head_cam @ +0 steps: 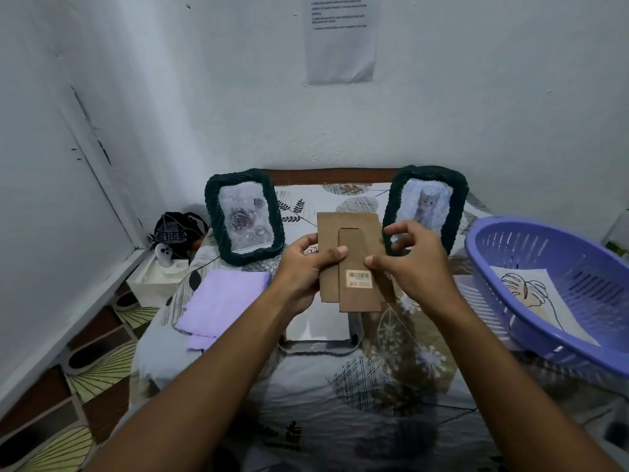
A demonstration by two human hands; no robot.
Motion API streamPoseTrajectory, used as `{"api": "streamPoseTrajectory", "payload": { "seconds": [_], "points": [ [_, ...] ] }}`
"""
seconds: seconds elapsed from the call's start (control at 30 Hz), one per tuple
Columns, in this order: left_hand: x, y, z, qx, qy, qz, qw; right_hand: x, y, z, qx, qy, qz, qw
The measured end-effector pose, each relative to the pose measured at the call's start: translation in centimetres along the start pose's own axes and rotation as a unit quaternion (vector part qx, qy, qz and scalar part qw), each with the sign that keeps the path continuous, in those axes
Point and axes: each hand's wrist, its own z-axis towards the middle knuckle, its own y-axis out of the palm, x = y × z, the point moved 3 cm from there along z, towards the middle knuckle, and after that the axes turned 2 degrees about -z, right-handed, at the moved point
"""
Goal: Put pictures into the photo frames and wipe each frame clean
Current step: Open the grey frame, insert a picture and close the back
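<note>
Head view shows the left hand [308, 267] gripping the brown backing board [350, 264] at its left edge, thumb curled over the front, while the right hand [408, 264] pinches the right edge with thumb and curled fingers. The board is held upright above the bed, long axis running twelve to six, its fold-out stand and barcode sticker [358, 279] facing the camera. Directly at six o'clock below both hands lies the open frame [320, 330] face down, glass showing pale; both hands are about equally near it, so lowering the board straight down looks like the move. At ten o'clock stands a dark green rose frame [243, 216], at one o'clock the cat frame [425, 206]. A lilac cloth [221, 303] lies at eight o'clock; the purple basket [493, 267] at three holds a line-drawing picture [534, 298]
</note>
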Motion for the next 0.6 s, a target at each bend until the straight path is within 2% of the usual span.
{"api": "streamPoseTrajectory", "payload": {
  "seconds": [0.07, 0.2, 0.3, 0.4, 0.47, 0.53, 0.6],
  "points": [
    [-0.2, -1.2, -0.2, 0.015, -0.011, -0.005, 1.0, 0.8, 1.2, 0.1, -0.06, 0.065, 0.079, 0.993],
    [-0.6, -3.4, -0.7, 0.022, -0.02, 0.031, 0.999, 2.3, 4.1, -0.4, -0.188, 0.199, 0.267, 0.924],
    [-0.7, -5.6, -0.6, 0.014, 0.009, 0.194, 0.981, 3.7, 5.7, -0.6, -0.202, 0.234, 0.293, 0.905],
    [-0.6, -8.0, -0.3, -0.005, 0.112, 0.412, 0.904, 4.7, 6.3, -0.5, -0.179, 0.26, 0.315, 0.895],
    [-0.6, -9.5, -0.2, -0.043, 0.184, 0.54, 0.82, 5.2, 6.5, -0.4, -0.172, 0.275, 0.32, 0.89],
    [-0.6, -10.8, -0.3, -0.1, 0.213, 0.637, 0.734, 5.4, 6.7, -0.2, -0.17, 0.285, 0.323, 0.886],
    [-0.5, -11.6, -0.7, -0.159, 0.21, 0.684, 0.68, 5.4, 7.0, -0.1, -0.172, 0.288, 0.317, 0.887]
  ]
}}
